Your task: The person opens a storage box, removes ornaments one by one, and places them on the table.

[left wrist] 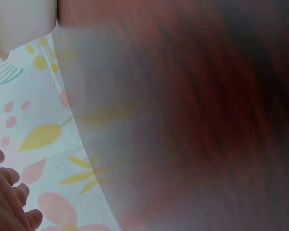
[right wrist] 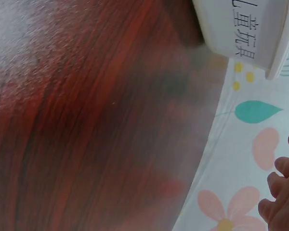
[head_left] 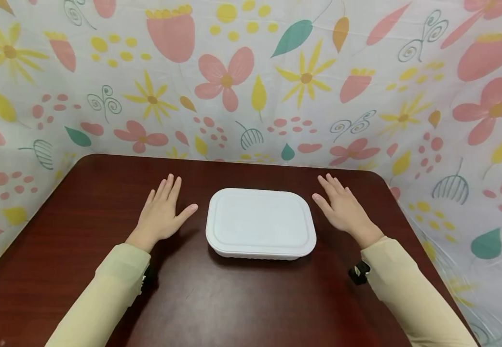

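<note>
Hands, left point(head_left: 161, 212) and right point(head_left: 342, 209), are laid flat, holding nothing, beside the lidded white container point(head_left: 261, 223); grasping it seems next.

Left hand point(head_left: 161, 212) flat, palm down, fingers straight, right hand point(head_left: 342, 208) likewise, both forearms in pale sleeves, angled inward.

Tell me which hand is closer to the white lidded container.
Roughly equal; the right hand looks marginally nearer. Both lie flat on the table, the left hand left of the white container, neither touching.
</note>
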A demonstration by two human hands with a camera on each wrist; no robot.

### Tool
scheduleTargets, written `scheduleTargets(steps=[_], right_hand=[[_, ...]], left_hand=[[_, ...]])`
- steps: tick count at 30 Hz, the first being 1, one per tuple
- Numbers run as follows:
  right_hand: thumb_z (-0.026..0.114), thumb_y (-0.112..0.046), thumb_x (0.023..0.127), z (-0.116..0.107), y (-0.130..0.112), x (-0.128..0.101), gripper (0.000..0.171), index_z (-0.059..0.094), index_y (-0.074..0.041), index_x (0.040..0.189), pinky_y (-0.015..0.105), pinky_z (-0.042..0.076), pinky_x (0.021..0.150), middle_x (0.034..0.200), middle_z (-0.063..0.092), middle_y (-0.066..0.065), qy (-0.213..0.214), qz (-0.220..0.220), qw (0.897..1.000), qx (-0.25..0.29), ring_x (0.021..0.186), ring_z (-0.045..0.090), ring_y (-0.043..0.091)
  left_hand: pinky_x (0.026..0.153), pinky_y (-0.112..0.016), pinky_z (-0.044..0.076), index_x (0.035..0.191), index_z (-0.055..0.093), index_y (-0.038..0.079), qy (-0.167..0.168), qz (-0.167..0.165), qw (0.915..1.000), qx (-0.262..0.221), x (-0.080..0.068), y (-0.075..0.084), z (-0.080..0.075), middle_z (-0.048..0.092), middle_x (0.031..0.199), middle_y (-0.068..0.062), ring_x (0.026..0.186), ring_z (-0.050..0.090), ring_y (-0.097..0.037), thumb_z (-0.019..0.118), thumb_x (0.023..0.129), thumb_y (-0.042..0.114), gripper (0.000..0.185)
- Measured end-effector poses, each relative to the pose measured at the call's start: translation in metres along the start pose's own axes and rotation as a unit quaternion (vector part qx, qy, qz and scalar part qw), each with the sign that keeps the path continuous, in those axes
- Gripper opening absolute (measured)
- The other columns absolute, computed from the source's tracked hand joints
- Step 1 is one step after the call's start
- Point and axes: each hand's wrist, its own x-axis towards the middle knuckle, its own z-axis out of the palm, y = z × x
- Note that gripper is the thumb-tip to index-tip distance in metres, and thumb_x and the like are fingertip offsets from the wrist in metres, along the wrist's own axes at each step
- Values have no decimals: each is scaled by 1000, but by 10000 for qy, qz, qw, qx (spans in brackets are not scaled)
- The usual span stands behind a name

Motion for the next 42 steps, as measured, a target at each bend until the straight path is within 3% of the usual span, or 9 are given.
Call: scheduleTargets(steps=[9,16,21,26,33,37,42], right_hand=[[31,-55,98,-1,-7,-6,69,18,-12,152,61,12,115,158,13,16,-368,95,9974,608,145,11,36],[31,-53,99,2,-10,-9,68,20,-12,152,61,21,112,157,15,16,-428,145,9948,915,143,18,39],[32,-55,98,2,-10,-8,69,25,-12,150,60,26,110,155,23,17,-418,296,9921,1144,139,26,40],[35,-57,96,3,-15,-6,69,33,-11,147,57,40,102,148,37,17,-487,488,9874,1425,130,43,39],[41,-51,97,1,-22,-4,64,43,-4,141,51,49,94,139,48,20,-538,637,9780,1913,121,52,37],[44,-47,97,-2,-26,-4,62,46,1,138,49,52,91,134,51,23,-673,860,9654,2369,114,57,38],[48,-43,97,-3,-29,-1,61,47,7,133,44,53,91,128,55,26,-904,1097,9456,2927,109,62,33]], left_hand=[[117,-57,13,153,5,12,57,46,9999,-130,-1,13,-1,1,160,-12,146,7,-33,31,90,70,89],[116,-57,17,153,6,12,17,111,9991,-420,1,22,1,5,159,-12,146,11,-34,31,92,68,87],[115,-55,24,152,12,8,30,235,9963,-832,5,31,5,13,158,-14,144,19,-33,34,93,64,84],[115,-52,25,152,15,6,-215,109,9885,-1494,5,37,7,19,157,-15,143,23,-33,35,94,62,83],[110,-50,35,148,26,3,-498,-257,9638,-2607,6,43,10,36,149,-18,136,38,-32,36,94,61,80],[107,-46,41,144,35,2,-549,-494,9466,-3137,7,50,8,45,143,-17,130,47,-29,38,96,57,73],[99,-44,49,138,44,-1,-621,-892,9010,-4199,10,56,7,50,137,-19,122,53,-30,41,98,49,64]])
